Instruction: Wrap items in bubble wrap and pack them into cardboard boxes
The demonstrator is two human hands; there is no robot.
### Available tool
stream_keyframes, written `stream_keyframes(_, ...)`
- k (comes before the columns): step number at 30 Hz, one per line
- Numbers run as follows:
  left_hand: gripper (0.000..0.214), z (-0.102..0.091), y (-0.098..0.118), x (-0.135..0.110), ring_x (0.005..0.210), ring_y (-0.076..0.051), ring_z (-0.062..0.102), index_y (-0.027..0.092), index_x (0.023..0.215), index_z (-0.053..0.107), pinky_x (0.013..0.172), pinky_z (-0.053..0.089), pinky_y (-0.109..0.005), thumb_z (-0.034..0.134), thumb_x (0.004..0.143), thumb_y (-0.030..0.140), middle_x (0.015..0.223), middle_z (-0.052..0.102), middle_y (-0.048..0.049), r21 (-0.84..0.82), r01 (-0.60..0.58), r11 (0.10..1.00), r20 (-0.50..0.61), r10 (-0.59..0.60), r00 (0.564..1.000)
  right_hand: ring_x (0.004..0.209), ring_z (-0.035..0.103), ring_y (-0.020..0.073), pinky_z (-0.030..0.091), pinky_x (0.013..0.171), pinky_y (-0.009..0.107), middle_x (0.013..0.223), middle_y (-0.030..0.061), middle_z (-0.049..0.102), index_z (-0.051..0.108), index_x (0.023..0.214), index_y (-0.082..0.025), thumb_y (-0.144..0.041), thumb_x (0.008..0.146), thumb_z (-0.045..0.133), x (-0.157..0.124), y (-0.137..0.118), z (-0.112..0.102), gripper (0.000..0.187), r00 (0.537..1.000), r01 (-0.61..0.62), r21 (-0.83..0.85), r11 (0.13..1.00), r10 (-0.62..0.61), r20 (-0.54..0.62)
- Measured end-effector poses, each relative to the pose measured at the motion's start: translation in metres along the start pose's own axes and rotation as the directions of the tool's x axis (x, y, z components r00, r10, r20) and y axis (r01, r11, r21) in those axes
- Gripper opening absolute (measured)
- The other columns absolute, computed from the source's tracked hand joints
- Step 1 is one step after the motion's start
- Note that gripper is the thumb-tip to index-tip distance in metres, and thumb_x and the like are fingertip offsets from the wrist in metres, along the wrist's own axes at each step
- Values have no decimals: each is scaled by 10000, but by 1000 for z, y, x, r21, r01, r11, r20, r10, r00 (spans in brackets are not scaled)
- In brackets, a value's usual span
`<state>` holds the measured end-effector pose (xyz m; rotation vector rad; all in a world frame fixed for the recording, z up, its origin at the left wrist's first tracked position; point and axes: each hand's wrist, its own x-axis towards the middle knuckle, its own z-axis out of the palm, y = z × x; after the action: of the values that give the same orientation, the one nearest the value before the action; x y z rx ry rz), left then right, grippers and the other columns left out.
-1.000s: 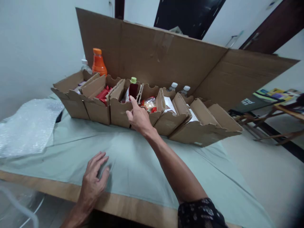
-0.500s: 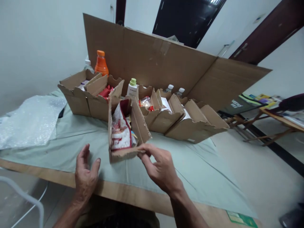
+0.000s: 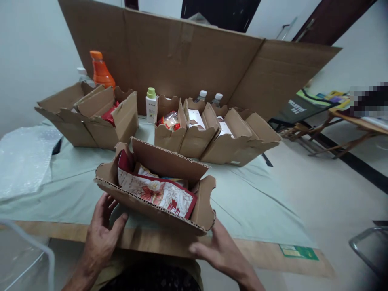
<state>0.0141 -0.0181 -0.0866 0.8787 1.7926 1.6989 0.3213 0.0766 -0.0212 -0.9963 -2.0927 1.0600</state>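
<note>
A narrow open-topped cardboard box (image 3: 151, 216) lies lengthwise before me near the table's front edge. Inside it leans a white and dark red printed pouch (image 3: 157, 194), with other packets partly visible behind. By the box's left end is my left hand (image 3: 103, 234), holding nothing, thumb and fingers apart; whether its fingertips touch the cardboard is unclear. My right hand (image 3: 224, 254) is at the right end, open, with its thumb spread below the front wall. Its fingers reach up beside that end and are partly hidden by the box.
Behind stand more cardboard boxes (image 3: 169, 139) holding packets, backed by a tall cardboard panel (image 3: 194, 52). An orange bottle (image 3: 101, 72) and a white bottle with a green cap (image 3: 151, 107) stand among them. Bubble wrap (image 3: 27, 159) lies at the left on the green cloth (image 3: 257, 202).
The box with the pouch has come toward me, out of the row, and turned from endwise to lengthwise. My right hand has let go of its corner and dropped to its right end.
</note>
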Motion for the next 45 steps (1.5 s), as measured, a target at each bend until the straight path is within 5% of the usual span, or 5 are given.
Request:
stream_keyframes(12,730,79,5,64,1424,-306,498,209,1536,367,1218,358,-523,664,883,342,1544,494,-168,85,-100,991,196,82,977,877,705,250,584,774,373,1040,95,745,630,1115,-182,-441,880,606,117,55,-6,349,969,-77,23,997,80,-235)
stream_keyframes(26,892,80,2,75,1537,-329,349,115,1604,271,1274,272,-523,602,783,220,1648,387,-190,243,-261,934,329,173,928,790,743,273,577,702,356,877,99,794,677,980,-180,-536,771,669,116,83,0,413,942,-235,-9,972,225,-250)
stream_keyframes(32,672,28,18,60,1272,-294,638,152,1472,522,1097,525,-459,631,811,204,1377,673,-161,281,-312,908,282,233,931,885,776,333,615,756,394,875,99,816,777,912,-204,-578,800,610,85,63,-9,425,896,-377,-261,889,278,-346)
stream_keyframes(38,378,-46,1,64,1223,-297,631,171,1248,671,1063,522,-504,587,879,178,1262,703,-155,333,-306,892,58,305,951,817,786,228,626,774,297,919,49,813,778,924,-245,-376,928,644,100,-19,67,188,968,231,-269,935,-248,-33)
stream_keyframes(45,384,-51,-16,65,1188,-298,626,205,1162,690,1033,532,-487,587,809,97,1175,720,-115,272,-322,907,3,334,943,910,746,194,579,825,294,977,56,793,739,1024,-211,-164,1000,541,235,-143,235,205,670,681,-11,732,-617,413)
